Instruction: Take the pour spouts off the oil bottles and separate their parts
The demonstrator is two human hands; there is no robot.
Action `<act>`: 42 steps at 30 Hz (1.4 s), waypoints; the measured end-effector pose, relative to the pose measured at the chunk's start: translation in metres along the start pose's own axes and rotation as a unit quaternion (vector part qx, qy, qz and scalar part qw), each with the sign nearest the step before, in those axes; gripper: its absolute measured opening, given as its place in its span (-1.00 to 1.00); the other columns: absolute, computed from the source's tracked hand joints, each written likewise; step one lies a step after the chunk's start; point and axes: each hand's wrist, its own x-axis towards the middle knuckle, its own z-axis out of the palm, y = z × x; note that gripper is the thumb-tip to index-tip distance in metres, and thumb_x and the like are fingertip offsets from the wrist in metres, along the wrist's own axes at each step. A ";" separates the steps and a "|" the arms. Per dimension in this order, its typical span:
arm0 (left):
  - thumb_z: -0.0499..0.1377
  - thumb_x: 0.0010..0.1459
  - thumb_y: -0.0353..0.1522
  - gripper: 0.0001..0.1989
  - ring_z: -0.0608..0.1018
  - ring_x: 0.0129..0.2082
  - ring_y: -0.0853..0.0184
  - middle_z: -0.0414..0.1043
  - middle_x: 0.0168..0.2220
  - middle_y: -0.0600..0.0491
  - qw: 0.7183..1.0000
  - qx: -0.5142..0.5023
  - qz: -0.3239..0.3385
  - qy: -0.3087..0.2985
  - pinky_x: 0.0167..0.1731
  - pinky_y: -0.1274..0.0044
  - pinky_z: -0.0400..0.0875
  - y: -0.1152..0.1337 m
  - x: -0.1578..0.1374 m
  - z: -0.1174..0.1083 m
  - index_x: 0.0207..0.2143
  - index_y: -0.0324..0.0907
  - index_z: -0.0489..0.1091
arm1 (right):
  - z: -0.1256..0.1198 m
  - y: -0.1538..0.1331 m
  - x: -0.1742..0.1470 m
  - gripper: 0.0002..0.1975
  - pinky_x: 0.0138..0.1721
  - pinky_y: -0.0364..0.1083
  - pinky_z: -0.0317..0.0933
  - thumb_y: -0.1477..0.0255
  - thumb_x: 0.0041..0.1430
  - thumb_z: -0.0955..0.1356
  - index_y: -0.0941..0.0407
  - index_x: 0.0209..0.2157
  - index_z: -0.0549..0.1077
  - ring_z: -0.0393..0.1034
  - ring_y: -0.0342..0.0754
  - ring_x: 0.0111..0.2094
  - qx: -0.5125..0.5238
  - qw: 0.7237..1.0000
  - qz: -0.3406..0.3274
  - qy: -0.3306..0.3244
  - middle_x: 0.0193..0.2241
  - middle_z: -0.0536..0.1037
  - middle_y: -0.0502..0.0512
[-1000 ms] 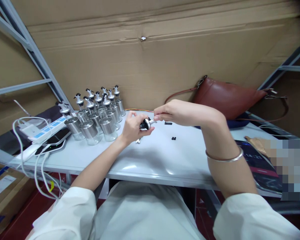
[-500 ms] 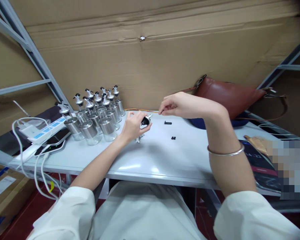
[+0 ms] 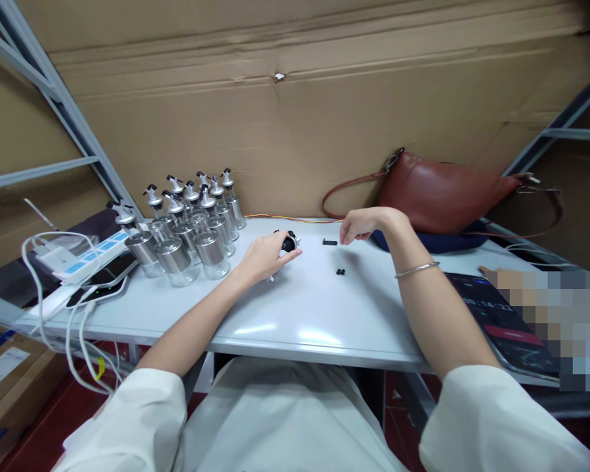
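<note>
My left hand (image 3: 265, 254) is closed around a black and silver pourer spout (image 3: 289, 243), low over the white table. Just under this hand, a small light-coloured piece (image 3: 271, 278) pokes out, mostly hidden. My right hand (image 3: 360, 226) hovers with its fingers curled and pressed together; whether anything is pinched in them cannot be made out. Slightly left of those fingertips lies a thin black strip (image 3: 330, 242). Two tiny black pieces (image 3: 341, 271) lie side by side nearer the front edge.
Several glass bottles (image 3: 177, 259) with metal sleeves and pourer tops stand at the left. Behind them is a cardboard wall (image 3: 285, 144). A white power strip (image 3: 96, 252) with cables sits far left. A brown leather bag (image 3: 437, 196) and a phone (image 3: 501, 321) lie at the right.
My right hand has come down and to the right, beside the black strip. My left hand has lowered slightly and turned the pourer spout, still held.
</note>
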 end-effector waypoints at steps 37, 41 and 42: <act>0.15 0.17 -0.24 -0.71 0.46 -0.10 0.22 0.44 -0.14 -0.02 0.997 0.014 0.069 0.035 -0.17 0.46 0.26 -0.007 0.001 0.010 -0.10 -0.17 0.27 | 0.011 -0.020 -0.006 -0.59 -0.25 -0.09 0.39 0.25 -0.17 0.49 0.17 -0.33 0.38 0.48 -0.03 -0.31 0.114 0.988 -0.066 -0.078 -0.40 0.56 0.13; 0.16 0.17 -0.31 -0.74 0.45 -0.08 0.25 0.42 -0.14 0.02 0.994 0.015 0.094 0.052 -0.16 0.47 0.19 -0.008 0.001 0.012 -0.09 -0.14 0.27 | 0.009 -0.041 -0.026 -0.55 -0.18 -0.09 0.34 0.09 -0.13 0.45 0.15 -0.33 0.40 0.47 0.01 -0.24 0.111 0.981 -0.148 -0.063 -0.31 0.57 0.16; 0.17 0.17 -0.32 -0.74 0.45 -0.09 0.25 0.43 -0.14 0.02 0.994 0.014 0.097 0.055 -0.15 0.47 0.18 -0.008 0.001 0.012 -0.09 -0.15 0.27 | 0.010 -0.047 -0.030 -0.55 -0.18 -0.09 0.33 0.07 -0.13 0.44 0.14 -0.34 0.41 0.47 0.01 -0.23 0.105 0.979 -0.164 -0.066 -0.31 0.57 0.15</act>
